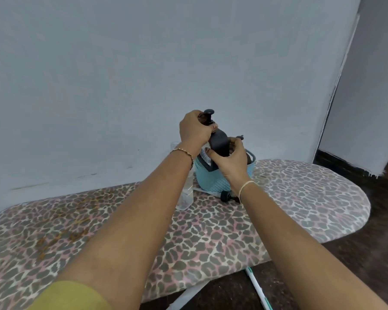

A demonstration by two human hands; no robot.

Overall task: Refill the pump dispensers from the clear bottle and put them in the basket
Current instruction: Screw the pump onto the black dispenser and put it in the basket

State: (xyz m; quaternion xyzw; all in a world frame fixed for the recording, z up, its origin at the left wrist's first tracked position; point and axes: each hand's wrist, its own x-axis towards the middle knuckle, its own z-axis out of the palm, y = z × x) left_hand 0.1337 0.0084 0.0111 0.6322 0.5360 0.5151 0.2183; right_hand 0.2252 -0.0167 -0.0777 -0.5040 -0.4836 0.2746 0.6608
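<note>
A dark pump dispenser is held tilted just above the teal basket at the far side of the board. My left hand grips its neck below the black pump head. My right hand grips its lower body over the basket rim. Another pump head sticks up from inside the basket behind my right hand. The clear bottle stands left of the basket, mostly hidden behind my left forearm. A loose black pump with a tube lies on the board in front of the basket.
Everything sits on an ironing board with a leopard-print cover against a pale blue wall. Dark floor lies to the right, and a white and teal rod shows below the board's front edge.
</note>
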